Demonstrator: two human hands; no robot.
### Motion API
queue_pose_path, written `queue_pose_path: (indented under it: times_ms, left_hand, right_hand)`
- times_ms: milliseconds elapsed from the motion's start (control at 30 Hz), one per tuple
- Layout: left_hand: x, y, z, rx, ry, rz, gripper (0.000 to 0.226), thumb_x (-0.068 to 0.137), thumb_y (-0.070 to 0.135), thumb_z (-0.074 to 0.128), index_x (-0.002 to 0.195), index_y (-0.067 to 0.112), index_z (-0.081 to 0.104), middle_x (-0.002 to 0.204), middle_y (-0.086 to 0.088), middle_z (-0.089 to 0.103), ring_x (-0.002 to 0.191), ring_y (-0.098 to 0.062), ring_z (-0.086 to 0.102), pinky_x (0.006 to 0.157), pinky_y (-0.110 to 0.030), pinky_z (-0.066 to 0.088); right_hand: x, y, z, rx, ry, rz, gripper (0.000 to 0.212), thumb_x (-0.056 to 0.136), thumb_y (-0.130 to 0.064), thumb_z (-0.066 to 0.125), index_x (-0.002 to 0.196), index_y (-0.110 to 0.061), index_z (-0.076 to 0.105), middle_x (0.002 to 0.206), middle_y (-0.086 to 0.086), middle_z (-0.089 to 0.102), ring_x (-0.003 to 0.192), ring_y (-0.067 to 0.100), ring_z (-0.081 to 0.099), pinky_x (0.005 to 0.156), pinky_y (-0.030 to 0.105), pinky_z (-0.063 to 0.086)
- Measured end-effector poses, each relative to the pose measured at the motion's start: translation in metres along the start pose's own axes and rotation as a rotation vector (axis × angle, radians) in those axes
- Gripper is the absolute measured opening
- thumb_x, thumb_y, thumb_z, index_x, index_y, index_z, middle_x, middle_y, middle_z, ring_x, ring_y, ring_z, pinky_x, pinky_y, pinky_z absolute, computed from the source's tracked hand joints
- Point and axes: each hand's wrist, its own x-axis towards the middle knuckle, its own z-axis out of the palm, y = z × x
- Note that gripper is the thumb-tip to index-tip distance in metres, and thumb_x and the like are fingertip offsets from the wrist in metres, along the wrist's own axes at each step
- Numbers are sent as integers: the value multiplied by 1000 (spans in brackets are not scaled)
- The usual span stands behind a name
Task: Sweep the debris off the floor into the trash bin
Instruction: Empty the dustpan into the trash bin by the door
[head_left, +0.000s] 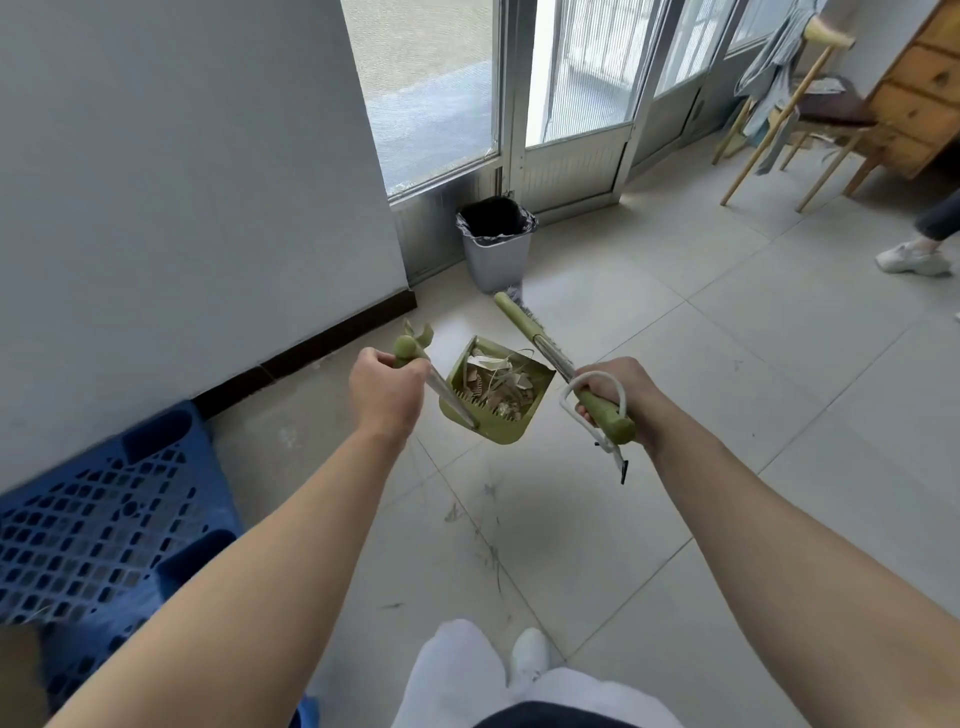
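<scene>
My left hand (385, 392) grips the green handle top of a long-handled olive dustpan (506, 428). The pan hangs above the floor and holds paper scraps and strips of debris (497, 384). My right hand (613, 397) is closed around the green grip of a broom (540, 338) with a white loop at its end. The broom's head lies on the floor just beside the grey trash bin (497, 254), which has a black liner and stands against the door frame ahead.
A white wall with dark skirting runs along the left. A blue plastic crate (98, 530) sits at lower left. A wooden chair (810, 130) and drawers stand at far right, near another person's shoe (911, 258). Thin dark streaks mark the tiles by my feet.
</scene>
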Motion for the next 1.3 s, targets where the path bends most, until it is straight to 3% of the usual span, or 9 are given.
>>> queue_pose_path:
  times_ms: [133, 400, 500, 633, 767, 900, 1000, 1133, 1300]
  left_hand:
    - [33, 30, 30, -14, -2, 9, 19, 79, 16, 67, 76, 16, 48, 74, 4, 52, 63, -9, 47, 53, -23, 34]
    - [130, 91, 80, -23, -23, 7, 21, 78, 19, 67, 90, 9, 54, 85, -5, 59, 73, -20, 53, 54, -28, 36]
    - [168, 118, 92, 15, -27, 24, 24, 77, 27, 67, 88, 12, 53, 85, -5, 61, 80, -26, 58, 66, -33, 46]
    - [214, 153, 106, -44, -17, 46, 26, 66, 35, 64, 78, 19, 48, 87, -12, 67, 78, -35, 67, 75, -49, 56]
    - [249, 188, 121, -23, 62, 107, 26, 82, 25, 65, 97, 8, 54, 93, -8, 61, 81, -25, 57, 70, -31, 42]
    - [286, 221, 147, 3, 134, 167, 28, 85, 28, 65, 100, 8, 54, 92, -4, 58, 82, -23, 55, 71, -29, 39]
    - [312, 245, 173, 79, 162, 237, 30, 86, 35, 66, 96, 11, 50, 88, -2, 58, 79, -24, 55, 69, -30, 40]
    - [340, 276, 213, 277, 178, 377, 30, 90, 38, 62, 96, 13, 46, 84, -2, 58, 76, -28, 56, 70, -37, 47]
    - [369, 298, 271, 532, 139, 565, 30, 92, 33, 59, 100, 7, 47, 87, -10, 60, 75, -34, 61, 70, -46, 52]
  right_hand:
    - [39, -34, -2, 22, 2, -16, 15, 83, 7, 50, 73, 3, 60, 57, 12, 49, 35, 19, 45, 38, 16, 40]
    - [128, -120, 1, 43, 70, -78, 17, 80, 8, 51, 90, 6, 65, 69, 17, 51, 50, 24, 48, 50, 29, 41]
    - [160, -157, -2, 31, 108, -87, 16, 80, 5, 54, 89, 7, 66, 69, 18, 55, 55, 26, 52, 55, 31, 43]
    - [196, -202, -10, 75, 114, -122, 16, 86, 0, 54, 98, 3, 64, 63, 13, 54, 48, 21, 53, 45, 22, 41]
    - [225, -243, -18, 108, 107, -158, 11, 87, 4, 54, 92, 5, 63, 61, 14, 50, 32, 17, 50, 35, 17, 39]
    - [264, -280, -30, 95, 96, -170, 15, 86, 4, 53, 73, 6, 60, 64, 17, 49, 36, 22, 48, 32, 16, 37]
    - [299, -305, -42, 100, 66, -160, 19, 84, 5, 53, 65, 4, 56, 63, 16, 46, 42, 23, 45, 31, 17, 36]
    - [345, -336, -67, 58, 34, -141, 22, 81, 5, 53, 59, 3, 54, 58, 15, 45, 32, 20, 42, 33, 16, 37]
    - [401, -367, -100, 2, -2, -102, 14, 80, 5, 54, 66, 4, 56, 58, 17, 47, 26, 20, 45, 34, 18, 38]
